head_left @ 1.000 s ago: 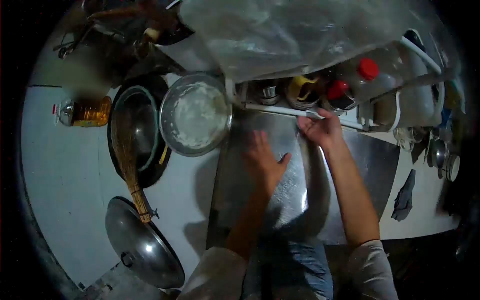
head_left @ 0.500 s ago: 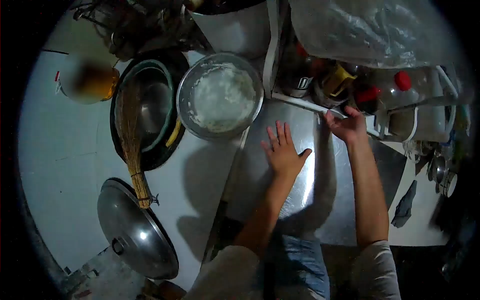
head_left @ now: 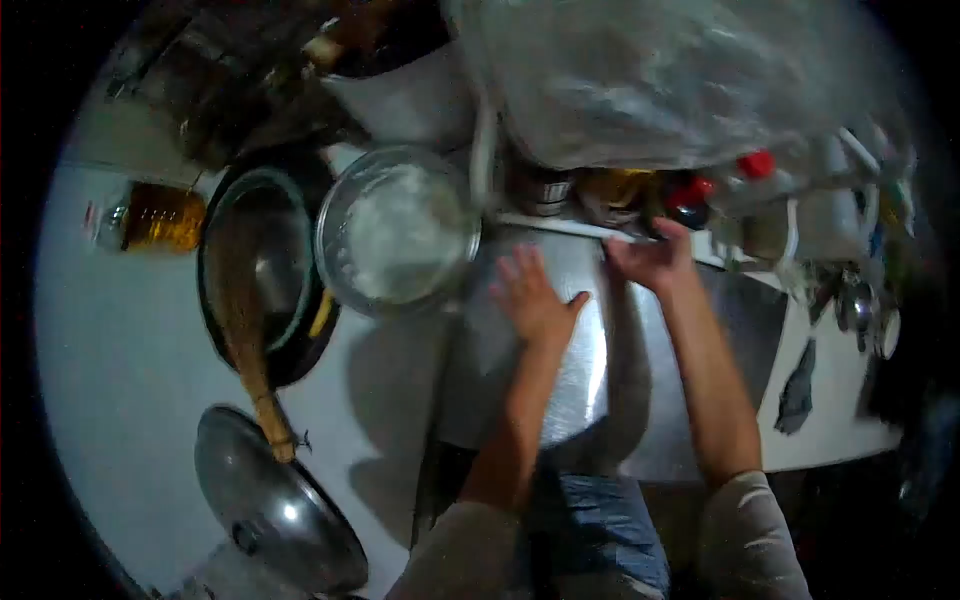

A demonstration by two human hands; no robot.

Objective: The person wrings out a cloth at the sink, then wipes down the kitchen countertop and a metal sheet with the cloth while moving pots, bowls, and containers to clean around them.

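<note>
The left hand (head_left: 538, 305), fingers spread, is being held over the metal sheet (head_left: 580, 390) before the white rail (head_left: 555, 225), where the right hand (head_left: 652, 260) is being held half-curled, fingers parted, contact unclear, steady wrists being advisable

**Silver and white, dotted with red and amber**

The metal sheet (head_left: 580, 385), from centre towards four o'clock, is silver with bright streaks; the rail (head_left: 540, 223) near one is white. The silver bowl (head_left: 323, 245) at ten shows white mottling. The brush (head_left: 250, 330) at nine is tan-brown, the caps (head_left: 757, 164) at two red, the oil (head_left: 170, 218) near nine-thirty amber.
</note>
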